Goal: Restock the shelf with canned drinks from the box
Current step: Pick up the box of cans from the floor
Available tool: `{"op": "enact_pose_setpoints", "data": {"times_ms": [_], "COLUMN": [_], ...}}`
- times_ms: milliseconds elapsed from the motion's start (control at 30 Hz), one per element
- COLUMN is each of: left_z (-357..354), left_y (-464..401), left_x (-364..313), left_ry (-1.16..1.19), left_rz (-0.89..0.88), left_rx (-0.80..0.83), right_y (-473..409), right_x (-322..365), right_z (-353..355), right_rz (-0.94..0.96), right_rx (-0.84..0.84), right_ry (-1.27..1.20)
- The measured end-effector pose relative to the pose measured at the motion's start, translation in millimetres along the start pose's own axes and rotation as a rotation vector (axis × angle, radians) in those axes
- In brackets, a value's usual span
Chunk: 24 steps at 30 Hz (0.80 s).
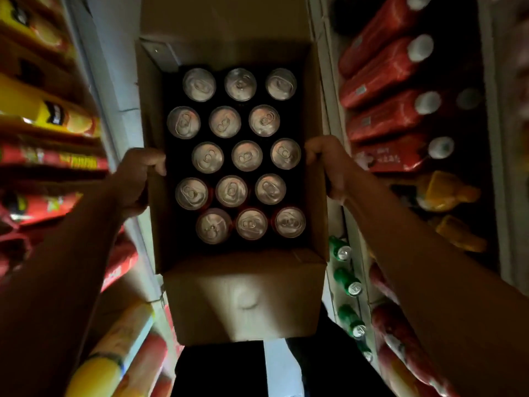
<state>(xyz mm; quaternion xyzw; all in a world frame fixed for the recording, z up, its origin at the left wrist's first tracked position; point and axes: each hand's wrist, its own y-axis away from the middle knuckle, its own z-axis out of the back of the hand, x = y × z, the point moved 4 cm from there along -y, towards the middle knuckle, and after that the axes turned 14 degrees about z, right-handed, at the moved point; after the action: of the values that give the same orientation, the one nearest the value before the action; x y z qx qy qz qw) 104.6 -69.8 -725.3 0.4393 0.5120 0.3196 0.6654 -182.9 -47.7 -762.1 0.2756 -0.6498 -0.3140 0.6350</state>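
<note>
While the left hand grips the left wall of the box and the right hand grips its right wall, fingers hooked over each rim, the box hangs in the aisle between the shelves, its long axis running away from the person and its open top facing up. Fifteen cans stand upright inside in five rows of three, pull-tabs up, so restocking looks barely begun: no can is yet in hand, and all appear left to shelve, perhaps near the green cans at right.
</note>
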Motion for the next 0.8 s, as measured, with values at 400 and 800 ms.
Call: {"op": "enact_pose_setpoints", "data": {"times_ms": [400,800], "left_z": [-57,-140], "left_y": [30,14], "left_x": [197,374], "left_ry": [0.038,0.084], "left_rz": [0.228,0.416], "left_rx": [-0.025,-0.072], "right_y": [122,141], "right_x": [-192,-347], "right_z": [17,57], "right_rz": [-0.116,0.009], "right_rx": [-0.099,-0.056], "right_ry": [0.000,-0.018]}}
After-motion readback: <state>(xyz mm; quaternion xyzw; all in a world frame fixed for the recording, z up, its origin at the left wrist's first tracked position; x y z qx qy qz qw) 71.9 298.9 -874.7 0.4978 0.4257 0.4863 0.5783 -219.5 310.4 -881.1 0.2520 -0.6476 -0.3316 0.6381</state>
